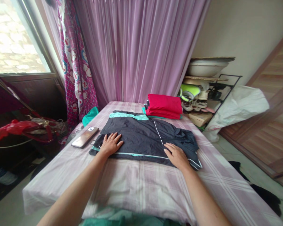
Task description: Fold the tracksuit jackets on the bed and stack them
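Note:
A dark jacket (139,135) with teal panels and white piping lies folded and spread flat across the middle of the table. My left hand (111,144) rests flat on its left part, fingers spread. On the right part of the jacket, near its front edge, lies my right hand (176,154), with the fingers stretched out. Neither hand grips the cloth. Just left of the jacket is a phone (85,138), lying back side up. Behind the jacket, to the right, sits a stack of folded clothes with a red garment (164,106) on top.
A checked cloth (141,185) covers the table. Teal fabric (90,116) lies at its left edge. At the right stands a rack (226,94) with shoes and a basin (206,67), beside a white sack (242,106). A purple curtain (141,50) hangs behind.

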The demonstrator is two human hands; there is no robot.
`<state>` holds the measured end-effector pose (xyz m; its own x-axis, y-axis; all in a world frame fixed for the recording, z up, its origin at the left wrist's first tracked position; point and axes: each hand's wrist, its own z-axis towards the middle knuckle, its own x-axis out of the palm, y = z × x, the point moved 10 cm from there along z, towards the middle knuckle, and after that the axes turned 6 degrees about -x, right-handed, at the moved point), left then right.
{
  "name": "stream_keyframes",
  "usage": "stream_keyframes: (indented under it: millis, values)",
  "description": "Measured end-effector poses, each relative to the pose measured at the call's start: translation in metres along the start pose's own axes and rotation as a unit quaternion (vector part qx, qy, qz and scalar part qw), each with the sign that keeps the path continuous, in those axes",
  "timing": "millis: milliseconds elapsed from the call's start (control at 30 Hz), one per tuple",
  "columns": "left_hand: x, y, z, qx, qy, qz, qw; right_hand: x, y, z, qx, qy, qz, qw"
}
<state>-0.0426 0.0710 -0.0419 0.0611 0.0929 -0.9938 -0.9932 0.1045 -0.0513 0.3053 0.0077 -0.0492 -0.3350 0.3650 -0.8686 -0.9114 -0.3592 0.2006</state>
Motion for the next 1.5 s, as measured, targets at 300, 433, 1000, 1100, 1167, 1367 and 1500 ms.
stream_keyframes:
  millis: [300, 433, 1000, 1100, 1167, 1367, 1500]
  values:
    - [-0.003, -0.002, 0.001, -0.001, 0.022, 0.012, 1.0, 0.0, 0.0, 0.0, 0.022, 0.016, 0.0, 1.0]
    - [-0.015, -0.002, 0.014, 0.027, 0.052, 0.021, 0.998, 0.0, -0.003, 0.009, 0.024, 0.069, 0.02, 0.997]
    - [-0.05, 0.053, 0.148, 0.039, 0.042, 0.083, 0.995, 0.029, -0.088, 0.211, 0.084, 0.155, -0.058, 0.983]
    - [-0.049, 0.064, 0.185, 0.03, 0.03, 0.098, 0.994, 0.048, -0.105, 0.217, 0.088, 0.173, -0.049, 0.98]
    - [-0.043, 0.069, 0.208, 0.025, 0.015, 0.111, 0.993, 0.058, -0.111, 0.22, 0.088, 0.187, -0.036, 0.978]
    - [-0.017, 0.075, 0.247, 0.018, 0.031, 0.142, 0.989, 0.07, -0.111, 0.227, 0.118, 0.225, 0.008, 0.967]
    - [-0.042, 0.075, 0.24, 0.034, -0.029, 0.129, 0.991, 0.041, -0.105, 0.229, 0.109, 0.149, 0.064, 0.981]
